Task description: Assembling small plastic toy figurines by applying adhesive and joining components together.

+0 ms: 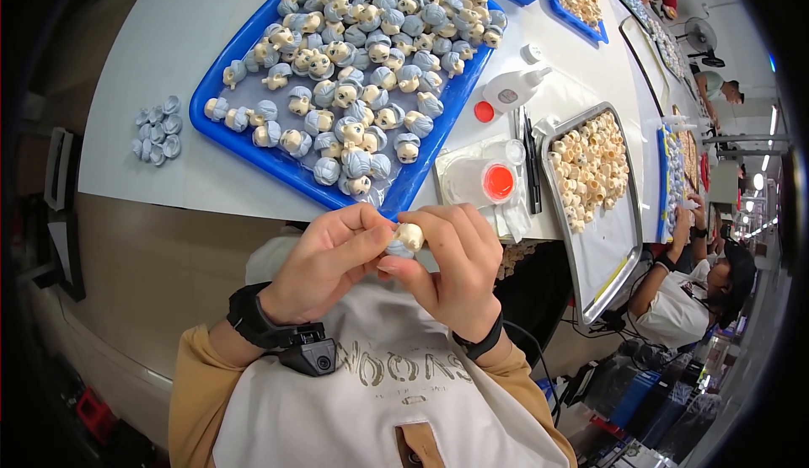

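Between both hands, just off the table's front edge, is a small doll head (408, 240) with a cream face part and pale blue hair. My left hand (341, 253) pinches it from the left, thumb and fingertips on the hair side. From the right, my right hand (451, 257) closes thumb and forefinger around it. Right ahead lies a blue tray (221, 138) lined with clear plastic, holding many similar doll heads (345, 95) with blue hair. To the right, a metal tray (597, 257) carries a heap of cream face parts (590, 169).
Loose blue hair pieces (157, 131) lie at the table's left. A jar with an orange-red centre (484, 181), a white squeeze bottle (512, 89) and dark pen-like tools (531, 160) stand between the trays. Another person (687, 295) works at the right.
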A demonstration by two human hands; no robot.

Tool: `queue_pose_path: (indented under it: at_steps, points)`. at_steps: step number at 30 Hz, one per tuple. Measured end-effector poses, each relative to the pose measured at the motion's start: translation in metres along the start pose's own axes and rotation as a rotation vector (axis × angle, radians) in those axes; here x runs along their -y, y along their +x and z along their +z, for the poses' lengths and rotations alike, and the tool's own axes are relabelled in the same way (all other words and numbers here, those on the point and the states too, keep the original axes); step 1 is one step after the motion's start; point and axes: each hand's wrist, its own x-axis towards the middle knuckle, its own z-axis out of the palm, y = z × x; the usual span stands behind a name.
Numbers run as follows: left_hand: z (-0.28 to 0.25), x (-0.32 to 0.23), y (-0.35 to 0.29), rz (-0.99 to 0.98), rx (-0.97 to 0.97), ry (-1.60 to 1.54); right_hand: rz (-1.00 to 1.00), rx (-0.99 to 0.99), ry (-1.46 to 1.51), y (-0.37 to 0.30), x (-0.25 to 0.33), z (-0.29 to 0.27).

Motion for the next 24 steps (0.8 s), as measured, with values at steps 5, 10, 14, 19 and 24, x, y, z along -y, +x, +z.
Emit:
queue_pose_path:
  at_steps: [5,10,14,19,24]
  points:
    - [0.011,-0.004,0.001,-0.111,-0.093,0.05,0.01,-0.047,0.068,0.008,0.004,0.005]
    - [0.008,-0.001,0.002,-0.089,-0.066,0.024,0.007,-0.016,0.056,0.01,0.003,0.007]
    - [0.018,-0.007,0.006,-0.04,0.004,-0.048,0.07,-0.029,0.107,0.011,0.001,0.009]
    - [0.012,-0.008,0.003,-0.061,-0.044,-0.071,0.125,-0.01,0.128,0.012,0.004,0.01]
    - [0.001,-0.008,-0.006,-0.094,0.046,0.019,0.052,-0.044,0.129,0.009,0.004,0.013]
